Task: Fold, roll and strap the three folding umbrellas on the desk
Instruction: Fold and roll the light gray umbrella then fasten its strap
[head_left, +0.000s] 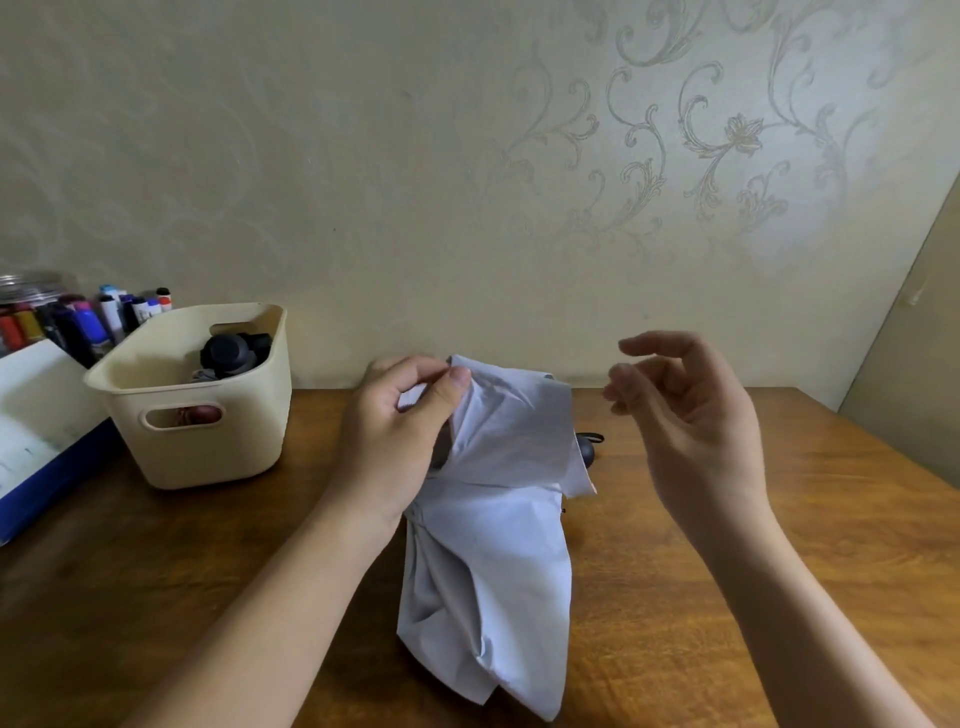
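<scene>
- The umbrella (493, 545) is pale grey-white and sits in the middle of the desk (779, 545).
- Its cloth is loose and crumpled, not rolled up.
- The top part of the cloth is lifted up off the desk, and the bottom part hangs down toward the near edge.
- The left hand (400, 441) holds the umbrella near its top.
- The thumb and fingers of that hand pinch a fold of the cloth at the top edge.
- The right hand (691, 415) is up in the air, to the right of the umbrella.
- It is half open, with the fingers bent, and it holds nothing.
- It is near the cloth but does not touch it.
- A small dark thing (587, 449) peeks out from behind the cloth on the right side; I cannot tell for sure what it is.
- A cream basket (208, 447) stands on the desk to the left, well apart from the umbrella.
- Dark things (234, 351) lie in the basket, and I cannot tell what they are.
- Behind the basket stand some pens (93, 322) with caps in many colours.
- A white and blue box (36, 431) sits at the far left, touching the basket or just beside it.
- The wall (467, 182) behind the desk has a swirly flower pattern.
</scene>
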